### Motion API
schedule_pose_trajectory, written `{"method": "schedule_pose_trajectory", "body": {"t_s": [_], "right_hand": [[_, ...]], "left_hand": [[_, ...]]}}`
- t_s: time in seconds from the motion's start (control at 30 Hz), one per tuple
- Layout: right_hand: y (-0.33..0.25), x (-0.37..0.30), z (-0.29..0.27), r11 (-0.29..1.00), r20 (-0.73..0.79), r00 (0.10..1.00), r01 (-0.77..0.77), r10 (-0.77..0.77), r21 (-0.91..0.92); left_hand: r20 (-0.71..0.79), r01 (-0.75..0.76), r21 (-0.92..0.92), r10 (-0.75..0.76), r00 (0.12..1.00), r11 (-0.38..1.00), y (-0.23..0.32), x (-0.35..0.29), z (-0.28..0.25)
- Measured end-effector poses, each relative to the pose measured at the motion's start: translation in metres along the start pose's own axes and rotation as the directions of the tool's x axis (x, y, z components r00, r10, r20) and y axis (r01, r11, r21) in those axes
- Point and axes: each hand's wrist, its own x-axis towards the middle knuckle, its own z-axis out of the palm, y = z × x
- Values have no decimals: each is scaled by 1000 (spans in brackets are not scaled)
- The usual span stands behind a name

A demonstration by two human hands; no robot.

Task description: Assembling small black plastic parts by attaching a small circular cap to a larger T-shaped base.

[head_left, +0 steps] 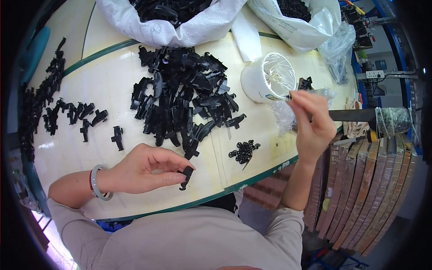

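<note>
Black clip (186,177) was pinched in left hand (146,168) grip; small dark piece (290,96) was pinched in right hand (317,126) grip, held near white tub (253,84).

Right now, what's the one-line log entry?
left hand: holds black part | right hand: raised near tub, fingertips pinched, contents unclear | black pile: on table

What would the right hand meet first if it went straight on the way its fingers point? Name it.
Most likely the white tub: in the picture, the right hand points up and slightly left, fingertips at the tub's edge. Depth is unclear, so it might pass above.
</note>
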Motion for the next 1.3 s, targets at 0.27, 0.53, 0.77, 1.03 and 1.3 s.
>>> {"method": "schedule_pose_trajectory", "body": {"t_s": [0.27,0.53,0.77,1.03,1.3], "right_hand": [[10,46,3,943,263,956,201,-130,-266],[3,52,1,916,370,921,247,-120,-317],[-20,21,0,993,323,946,-18,-22,119],[-56,-23,39,918,287,955,-177,73,355],[-73,-41,66,932,286,953,-6,-105,362]], "left_hand": [[11,79,-224,-79,997,971,0,2,-3],[-13,81,-268,-88,996,960,1,3,-2],[-67,81,-359,-112,991,930,2,4,-2],[-91,60,-463,-114,989,884,-3,8,-2],[-94,20,-457,-71,993,889,-3,7,-4]]}}
